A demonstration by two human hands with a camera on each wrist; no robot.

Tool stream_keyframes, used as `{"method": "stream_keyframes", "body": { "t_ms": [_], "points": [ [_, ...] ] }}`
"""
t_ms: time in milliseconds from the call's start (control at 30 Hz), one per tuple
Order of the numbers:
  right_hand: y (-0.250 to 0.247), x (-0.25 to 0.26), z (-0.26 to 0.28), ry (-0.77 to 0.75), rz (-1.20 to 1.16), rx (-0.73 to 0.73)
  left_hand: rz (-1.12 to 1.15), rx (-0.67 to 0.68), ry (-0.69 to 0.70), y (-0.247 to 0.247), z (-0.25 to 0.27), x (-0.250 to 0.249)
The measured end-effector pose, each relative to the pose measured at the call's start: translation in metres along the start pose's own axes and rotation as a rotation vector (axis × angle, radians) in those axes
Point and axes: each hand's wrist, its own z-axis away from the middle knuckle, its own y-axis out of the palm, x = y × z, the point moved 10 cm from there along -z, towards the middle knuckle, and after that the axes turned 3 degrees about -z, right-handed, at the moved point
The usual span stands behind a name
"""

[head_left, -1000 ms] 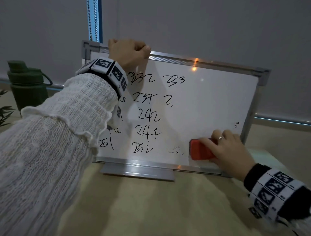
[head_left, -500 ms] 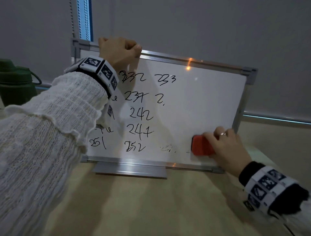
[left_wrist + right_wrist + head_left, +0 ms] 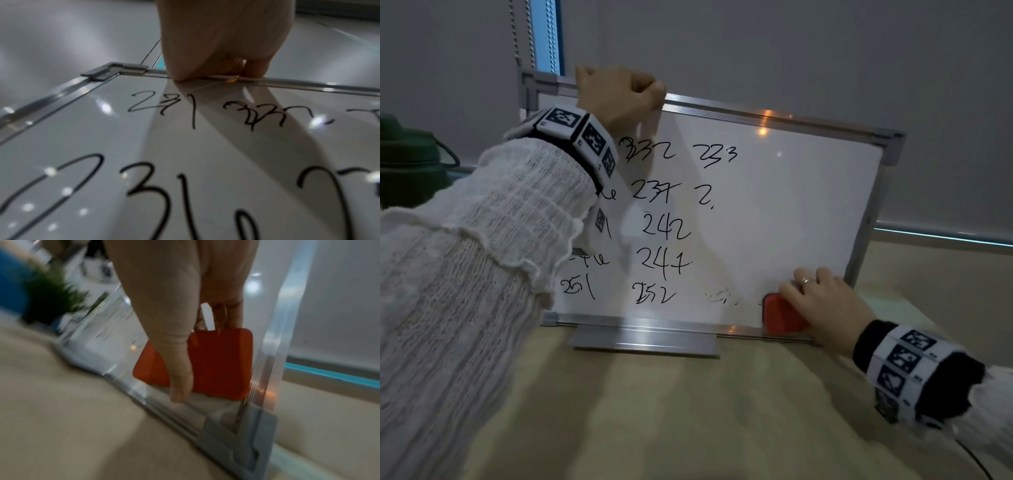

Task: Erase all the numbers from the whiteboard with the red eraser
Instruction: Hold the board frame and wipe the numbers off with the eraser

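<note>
A whiteboard point(image 3: 791, 192) in a metal frame stands tilted on the beige table. Black handwritten numbers point(image 3: 661, 226) fill its left and middle columns; its right part is wiped white, with faint smudges point(image 3: 719, 296) low down. My left hand point(image 3: 619, 94) grips the top frame near the left corner, seen close in the left wrist view point(image 3: 218, 53). My right hand point(image 3: 825, 305) holds the red eraser point(image 3: 780, 315) flat against the board's lower right, just above the bottom rail. In the right wrist view the thumb and fingers pinch the eraser point(image 3: 216, 361) beside the right frame.
A dark green bottle point(image 3: 407, 164) stands at the far left behind my left sleeve. A metal tray foot point(image 3: 643, 341) juts out under the board. A green plant point(image 3: 49, 300) shows in the right wrist view. A grey blind with a bead chain point(image 3: 515, 31) hangs behind.
The eraser with my right hand has slid slightly down toward the bottom rail. The left hand keeps its grip on the top frame. The head view has shifted.
</note>
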Motion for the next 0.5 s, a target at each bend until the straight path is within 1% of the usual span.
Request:
{"method": "stream_keyframes", "body": {
  "t_ms": [67, 133, 167, 200, 233, 333, 367, 433, 500],
  "points": [
    [-0.019, -0.029, -0.014, 0.096, -0.037, -0.015, -0.005, 0.006, -0.005, 0.001, -0.001, 0.001],
    [-0.045, -0.062, -0.024, 0.237, -0.122, -0.094, -0.012, 0.008, -0.006, 0.002, -0.001, 0.001],
    [-0.052, -0.071, -0.024, 0.292, -0.162, -0.135, -0.012, 0.007, -0.002, 0.002, -0.001, 0.001],
    [-0.053, -0.071, -0.022, 0.311, -0.178, -0.147, -0.010, 0.004, 0.003, 0.002, -0.001, 0.000],
    [-0.048, -0.061, -0.019, 0.291, -0.171, -0.120, -0.010, 0.000, 0.009, 0.002, -0.001, 0.000],
    [-0.004, -0.009, -0.001, 0.131, -0.095, 0.063, -0.003, -0.009, 0.015, 0.000, -0.001, 0.000],
    [0.007, -0.002, 0.003, 0.100, -0.084, 0.098, -0.003, -0.013, 0.015, -0.001, -0.001, 0.000],
    [0.004, -0.011, -0.002, 0.108, -0.080, 0.096, -0.011, -0.017, 0.014, -0.002, 0.000, 0.000],
    [-0.018, -0.035, -0.014, 0.190, -0.123, 0.014, -0.016, -0.015, 0.018, -0.002, 0.000, -0.002]
  ]
}}
